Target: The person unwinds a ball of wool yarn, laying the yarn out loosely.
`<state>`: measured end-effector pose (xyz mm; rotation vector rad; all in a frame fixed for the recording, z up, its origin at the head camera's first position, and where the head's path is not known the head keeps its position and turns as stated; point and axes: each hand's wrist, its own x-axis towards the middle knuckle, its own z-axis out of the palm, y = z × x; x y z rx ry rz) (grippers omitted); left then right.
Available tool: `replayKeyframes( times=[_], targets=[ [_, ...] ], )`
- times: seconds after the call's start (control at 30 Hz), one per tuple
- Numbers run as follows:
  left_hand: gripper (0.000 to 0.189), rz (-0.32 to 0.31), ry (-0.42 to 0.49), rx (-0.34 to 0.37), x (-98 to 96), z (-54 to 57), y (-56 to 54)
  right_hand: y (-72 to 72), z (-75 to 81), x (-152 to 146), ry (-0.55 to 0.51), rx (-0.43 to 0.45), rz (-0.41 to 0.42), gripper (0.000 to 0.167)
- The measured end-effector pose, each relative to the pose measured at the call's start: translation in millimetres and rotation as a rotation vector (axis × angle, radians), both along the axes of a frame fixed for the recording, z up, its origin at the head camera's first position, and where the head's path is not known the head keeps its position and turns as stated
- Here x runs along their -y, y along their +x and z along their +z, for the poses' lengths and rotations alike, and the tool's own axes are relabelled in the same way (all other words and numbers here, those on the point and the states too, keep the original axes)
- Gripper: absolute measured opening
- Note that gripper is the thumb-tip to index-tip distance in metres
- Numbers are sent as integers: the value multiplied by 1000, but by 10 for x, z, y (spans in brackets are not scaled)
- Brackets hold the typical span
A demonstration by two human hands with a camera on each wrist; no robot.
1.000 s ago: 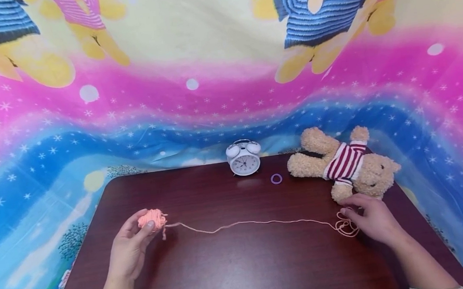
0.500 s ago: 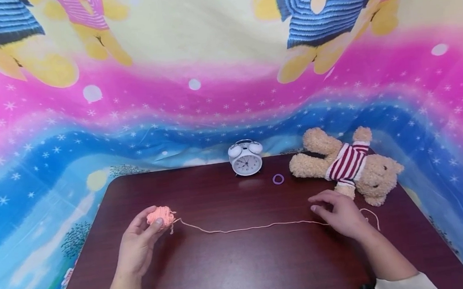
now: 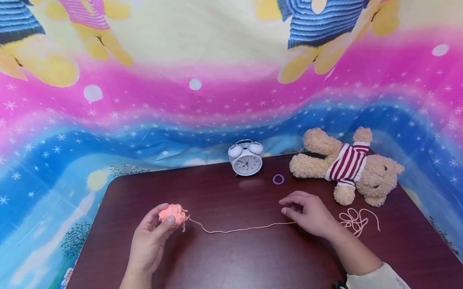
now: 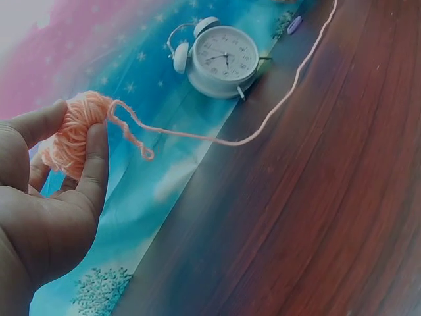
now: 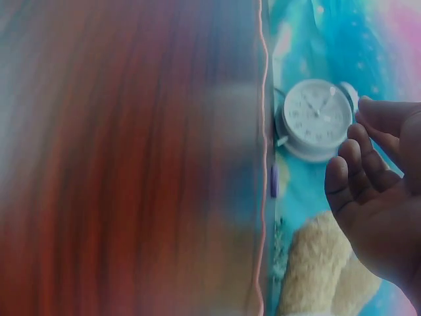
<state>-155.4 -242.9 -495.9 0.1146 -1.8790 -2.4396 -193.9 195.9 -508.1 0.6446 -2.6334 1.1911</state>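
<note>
My left hand grips a small peach ball of yarn between thumb and fingers over the left half of the table. In the left wrist view, a short looped end dangles from the yarn ball. One long strand runs from it across to the right, passing under my right hand in the head view. That hand hovers with loosely bent fingers and nothing between them; the right wrist view shows the strand apart from the fingertips. Behind the right wrist, loose loops of yarn lie on the tabletop.
A white twin-bell alarm clock stands at the back edge of the dark wooden table. Near it lies a purple ring. A teddy bear in a striped shirt lies at the back right. Printed cloth hangs behind.
My right hand has moved left, away from the yarn loops beside the bear, which now show uncovered. My left hand has shifted slightly right with the yarn ball.
</note>
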Motion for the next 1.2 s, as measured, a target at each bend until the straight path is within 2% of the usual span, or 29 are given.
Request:
replayKeyframes(
  times=[0.33,0.57,0.73,1.2],
  targets=[
    [44,-43,10,16,-279,18,-24,-26,11,497,-64,35,107,22],
    [44,-89,25,-14,-462,26,-36,-14,51,824,-91,47,173,22],
    [45,-116,42,-10,-583,28,-45,-2,76,1032,-89,65,203,24],
    [46,-162,76,5,-794,61,-34,-22,83,1328,-96,5,258,18]
  ],
)
